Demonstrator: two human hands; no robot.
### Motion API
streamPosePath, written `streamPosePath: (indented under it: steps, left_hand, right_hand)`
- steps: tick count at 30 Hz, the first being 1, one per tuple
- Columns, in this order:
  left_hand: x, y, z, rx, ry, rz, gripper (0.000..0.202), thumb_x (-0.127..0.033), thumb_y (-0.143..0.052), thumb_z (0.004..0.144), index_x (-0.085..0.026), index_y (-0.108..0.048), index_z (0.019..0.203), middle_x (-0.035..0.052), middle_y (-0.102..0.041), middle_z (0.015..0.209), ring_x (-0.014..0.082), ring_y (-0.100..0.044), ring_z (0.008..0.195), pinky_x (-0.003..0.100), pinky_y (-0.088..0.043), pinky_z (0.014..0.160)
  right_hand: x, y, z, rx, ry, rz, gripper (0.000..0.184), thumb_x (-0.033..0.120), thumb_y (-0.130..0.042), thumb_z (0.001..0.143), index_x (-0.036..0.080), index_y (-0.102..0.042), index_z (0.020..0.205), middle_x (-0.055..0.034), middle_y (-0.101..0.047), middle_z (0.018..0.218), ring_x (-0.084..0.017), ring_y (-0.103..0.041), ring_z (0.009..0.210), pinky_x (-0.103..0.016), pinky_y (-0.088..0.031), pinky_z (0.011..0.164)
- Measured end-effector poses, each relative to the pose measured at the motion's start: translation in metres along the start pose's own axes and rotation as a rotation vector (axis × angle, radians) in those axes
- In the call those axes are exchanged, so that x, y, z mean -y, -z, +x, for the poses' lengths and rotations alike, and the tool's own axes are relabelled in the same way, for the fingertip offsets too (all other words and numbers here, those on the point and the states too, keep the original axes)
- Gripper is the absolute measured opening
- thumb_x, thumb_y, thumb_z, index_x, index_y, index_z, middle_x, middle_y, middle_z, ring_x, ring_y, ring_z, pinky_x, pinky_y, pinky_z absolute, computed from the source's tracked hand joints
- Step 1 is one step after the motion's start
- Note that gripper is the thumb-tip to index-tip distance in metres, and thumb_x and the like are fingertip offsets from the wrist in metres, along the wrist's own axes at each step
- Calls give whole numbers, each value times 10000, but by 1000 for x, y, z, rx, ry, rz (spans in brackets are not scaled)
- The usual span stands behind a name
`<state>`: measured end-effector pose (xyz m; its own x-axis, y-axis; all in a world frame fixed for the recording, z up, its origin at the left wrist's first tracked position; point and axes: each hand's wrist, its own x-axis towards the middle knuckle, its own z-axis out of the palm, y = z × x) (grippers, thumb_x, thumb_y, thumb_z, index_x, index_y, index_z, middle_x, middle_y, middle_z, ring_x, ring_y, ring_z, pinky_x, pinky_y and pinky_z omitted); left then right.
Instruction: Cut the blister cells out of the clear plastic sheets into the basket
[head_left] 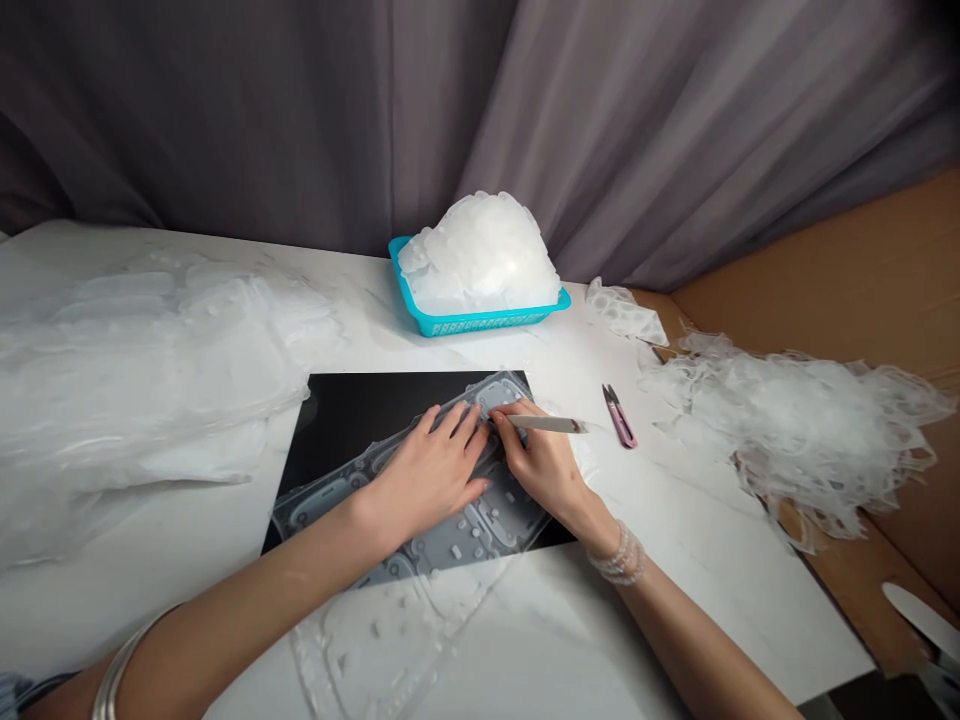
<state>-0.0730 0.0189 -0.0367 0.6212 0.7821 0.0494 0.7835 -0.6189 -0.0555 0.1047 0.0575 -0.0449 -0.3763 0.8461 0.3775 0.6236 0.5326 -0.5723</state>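
A translucent moulded plastic-like sheet (pixel 454 545) with raised shapes lies slantwise over a black mat (pixel 352 405), its near part hanging past the mat onto the table. My left hand (pixel 431 470) rests flat on the sheet, fingers spread and pressing its middle. Just right of those fingertips, my right hand (pixel 544 455) pinches a slim silver-white tool (pixel 551 424), which may be a knife or tweezers. Its rear end points right; the working tip is hidden by my fingers near the sheet's far right end.
Behind the mat stands a turquoise basket (pixel 487 322) heaped with translucent pieces (pixel 487 250). Stacked clear sheets (pixel 150 370) cover the left side. Purple-handled thread snips (pixel 619 417) lie right of my hand. Tangled scrap outlines (pixel 810 430) pile up by a cardboard wall (pixel 855 270).
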Motion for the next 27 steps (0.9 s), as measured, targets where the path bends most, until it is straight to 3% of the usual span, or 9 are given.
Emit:
streamPosePath:
  steps: [6, 11, 14, 17, 19, 23, 27]
  left_hand:
    - [-1, 0, 1, -7, 0, 0, 579, -431, -389, 995, -56, -444, 1433, 210, -416, 1514, 348, -399, 1382, 518, -355, 1098]
    - [0, -3, 1, -13, -2, 6, 587, -441, -380, 996, -61, -433, 1440, 218, -413, 1512, 354, -377, 1397, 526, -332, 1115]
    - [-1, -5, 0, -19, -4, 12, 580, -439, -387, 993, -58, -456, 1424, 215, -407, 1516, 354, -371, 1403, 520, -333, 1117]
    - [-3, -8, -2, -40, 3, 14, 570, -429, -383, 992, -54, -480, 1410, 202, -408, 1519, 338, -370, 1408, 509, -323, 1131]
    - [-4, -12, -3, -60, 26, 4, 572, -426, -375, 991, -62, -470, 1421, 192, -393, 1530, 322, -358, 1419, 503, -308, 1145]
    - [-4, -19, -6, -90, 60, -22, 561, -418, -356, 990, -95, -460, 1436, 172, -360, 1552, 296, -330, 1440, 495, -291, 1161]
    - [-2, -20, -7, -98, 52, -34, 544, -392, -344, 992, -107, -458, 1440, 171, -365, 1550, 289, -343, 1435, 484, -295, 1163]
  right_hand:
    - [4, 5, -9, 9, -22, 6, 208, 278, -435, 988, 216, -607, 889, -68, -647, 825, -210, -621, 742, -341, -497, 695]
    - [-1, -6, -7, -25, 21, -15, 228, 277, -425, 996, 222, -640, 942, -66, -644, 836, -203, -622, 756, -351, -536, 730]
    - [-5, -12, -9, -21, 77, -79, 219, 225, -437, 983, 205, -655, 996, -105, -675, 986, -219, -649, 906, -382, -553, 837]
    - [-7, -14, -14, 78, 136, -176, 285, 132, -423, 953, 151, -629, 1148, -182, -626, 1267, -271, -599, 1183, -456, -495, 1009]
    - [-4, -12, -15, 169, 154, -231, 351, 84, -429, 919, 125, -592, 1226, -203, -596, 1335, -294, -550, 1273, -499, -450, 1065]
    - [7, -6, -11, 255, 144, -304, 377, 61, -457, 883, 109, -586, 1235, -211, -608, 1326, -312, -558, 1271, -505, -476, 1039]
    - [12, -5, -7, 236, 142, -351, 388, 54, -453, 888, 125, -593, 1243, -207, -639, 1281, -318, -601, 1217, -491, -522, 978]
